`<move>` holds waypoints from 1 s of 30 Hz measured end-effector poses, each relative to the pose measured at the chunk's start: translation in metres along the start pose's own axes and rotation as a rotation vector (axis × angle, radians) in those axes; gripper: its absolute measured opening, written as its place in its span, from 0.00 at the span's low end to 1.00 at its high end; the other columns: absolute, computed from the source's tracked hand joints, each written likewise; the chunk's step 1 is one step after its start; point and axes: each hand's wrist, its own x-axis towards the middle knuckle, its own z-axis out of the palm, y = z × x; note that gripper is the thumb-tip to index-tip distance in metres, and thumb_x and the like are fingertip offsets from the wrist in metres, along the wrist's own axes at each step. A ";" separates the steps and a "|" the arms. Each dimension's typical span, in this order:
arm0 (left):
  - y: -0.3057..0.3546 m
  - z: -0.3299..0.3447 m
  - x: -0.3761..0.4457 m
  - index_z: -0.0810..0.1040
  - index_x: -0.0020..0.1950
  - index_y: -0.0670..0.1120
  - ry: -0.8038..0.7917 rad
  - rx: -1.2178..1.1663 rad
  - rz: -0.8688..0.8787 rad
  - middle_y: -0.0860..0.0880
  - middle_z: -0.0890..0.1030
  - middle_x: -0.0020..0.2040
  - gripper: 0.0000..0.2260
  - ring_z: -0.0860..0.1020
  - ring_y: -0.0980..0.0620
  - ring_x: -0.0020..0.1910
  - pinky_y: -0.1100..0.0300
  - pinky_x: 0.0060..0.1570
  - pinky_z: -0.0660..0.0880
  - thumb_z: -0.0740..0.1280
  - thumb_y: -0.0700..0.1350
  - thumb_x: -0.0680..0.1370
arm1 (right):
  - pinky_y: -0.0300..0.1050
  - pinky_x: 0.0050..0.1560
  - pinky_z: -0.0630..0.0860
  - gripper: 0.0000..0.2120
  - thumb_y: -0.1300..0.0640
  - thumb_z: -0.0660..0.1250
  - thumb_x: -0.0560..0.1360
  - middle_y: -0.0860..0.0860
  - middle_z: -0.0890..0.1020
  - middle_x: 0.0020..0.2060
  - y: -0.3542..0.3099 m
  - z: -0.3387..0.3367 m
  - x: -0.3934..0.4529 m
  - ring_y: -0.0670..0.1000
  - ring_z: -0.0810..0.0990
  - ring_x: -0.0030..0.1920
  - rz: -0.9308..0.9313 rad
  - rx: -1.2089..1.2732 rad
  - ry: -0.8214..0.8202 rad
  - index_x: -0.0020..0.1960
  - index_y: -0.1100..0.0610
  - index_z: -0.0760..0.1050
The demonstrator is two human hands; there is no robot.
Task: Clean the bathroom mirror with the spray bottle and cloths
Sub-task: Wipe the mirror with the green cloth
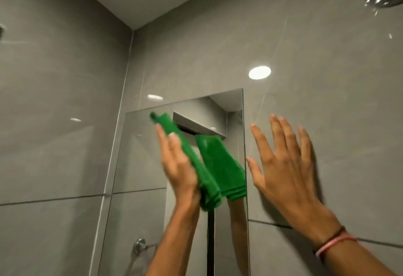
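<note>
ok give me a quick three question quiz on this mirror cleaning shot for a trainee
1. True or false: the left hand presses a green cloth against the mirror.
2. Multiple choice: where is the right hand? A) gripping a spray bottle B) spread open against the grey wall tile beside the mirror C) holding a second cloth
3. Fill the gap: the right wrist wears thin ____.

Key: 1 true; 2 B; 3 bands. No spray bottle shows in this view.
</note>
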 end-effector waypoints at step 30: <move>-0.213 -0.151 0.073 0.50 0.82 0.63 -0.195 0.612 -0.166 0.52 0.47 0.85 0.24 0.45 0.53 0.84 0.53 0.79 0.44 0.47 0.58 0.85 | 0.78 0.76 0.63 0.37 0.37 0.44 0.78 0.53 0.42 0.88 0.034 0.136 0.072 0.57 0.42 0.88 -0.006 -0.183 0.393 0.86 0.41 0.47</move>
